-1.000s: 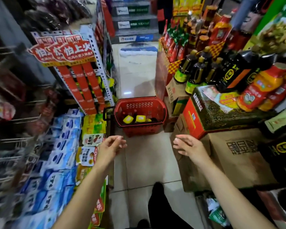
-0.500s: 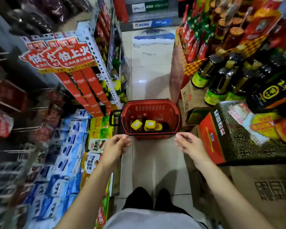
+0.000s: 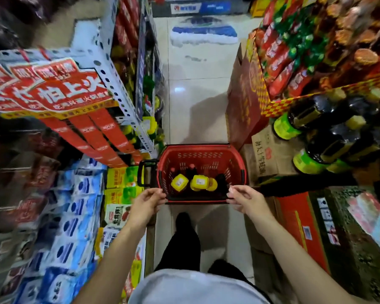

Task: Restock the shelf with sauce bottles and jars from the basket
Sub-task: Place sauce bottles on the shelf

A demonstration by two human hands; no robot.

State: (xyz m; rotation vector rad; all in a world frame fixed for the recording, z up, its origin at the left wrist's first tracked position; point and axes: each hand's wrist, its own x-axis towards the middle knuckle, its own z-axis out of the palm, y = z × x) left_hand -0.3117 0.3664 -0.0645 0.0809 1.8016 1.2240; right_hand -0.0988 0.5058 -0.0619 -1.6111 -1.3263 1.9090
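Fingers (image 3: 159,194) half-curled and gripping nothing, the left hand (image 3: 147,205) and right hand (image 3: 245,199) hover at the near rim of the red slotted plastic basket (image 3: 198,146) on glossy floor tiles (image 3: 195,106). Its dark, slick bottles (image 3: 179,182) with square yellow caps stand packed together and could clink or topple if one is pulled askew.

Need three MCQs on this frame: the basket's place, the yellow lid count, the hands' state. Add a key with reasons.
1. Where does the red basket stand?
A. on a shelf
B. on the aisle floor
C. on a carton

2. How many yellow lids show in it?
A. one
B. three
C. six

3. What do the left hand and right hand hold?
A. a bottle each
B. one jar between them
C. no bottle or jar

Key: 1B, bare tiles lie before and behind it; 2B, three yellow tops are visible; 3C, both hands are at its near rim with no goods in them.
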